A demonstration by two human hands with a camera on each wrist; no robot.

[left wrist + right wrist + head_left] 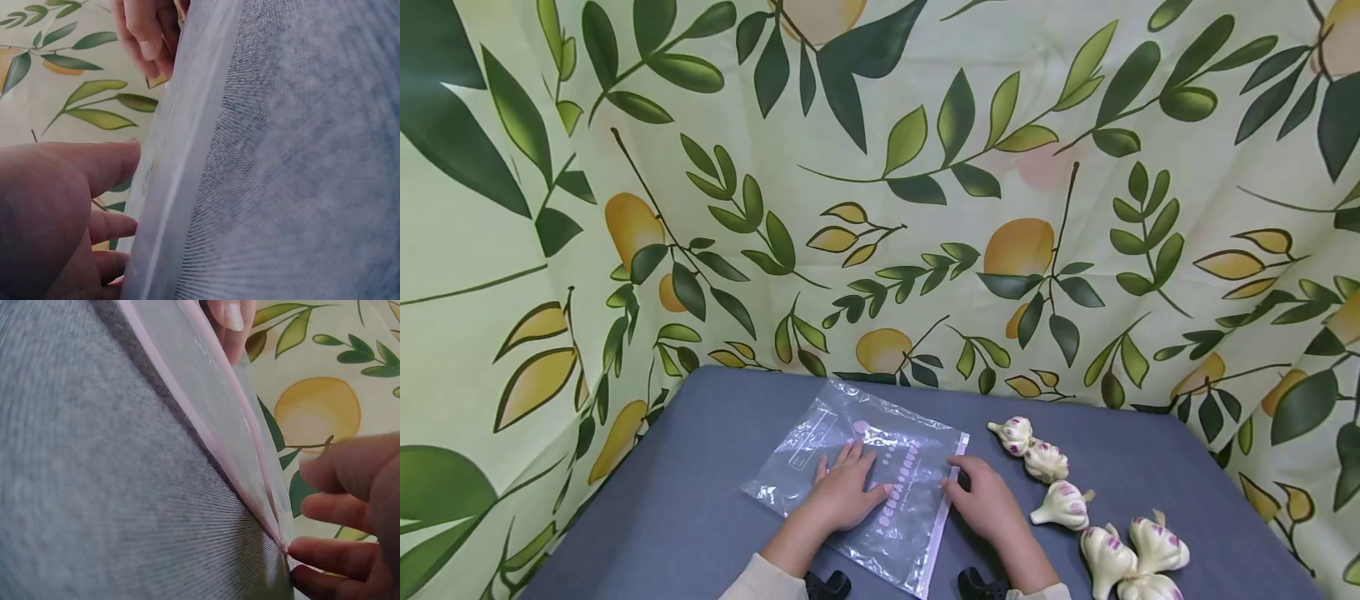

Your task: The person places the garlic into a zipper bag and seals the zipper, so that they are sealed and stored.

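Observation:
A clear plastic zip bag [850, 417] with pink print lies flat on the grey table [700, 467]. Its pink zip edge [953, 475] faces right; in the right wrist view two pink strips [250, 419] stand slightly apart along it. My left hand [847, 492] rests on the middle of the bag with fingers spread. At the zip edge, my right hand [985, 500] touches the bag with loosely bent fingers, its thumb [347, 462] apart from the other fingers. Several white and purple garlic bulbs [1063, 505] lie right of the right hand.
One group of garlic bulbs [1107, 557] sits near the front right, and others [1017, 435] stretch toward the back. Black wrist straps [827, 585] show at the bottom. A leaf-and-fruit patterned cloth [880, 250] hangs behind and beside the table.

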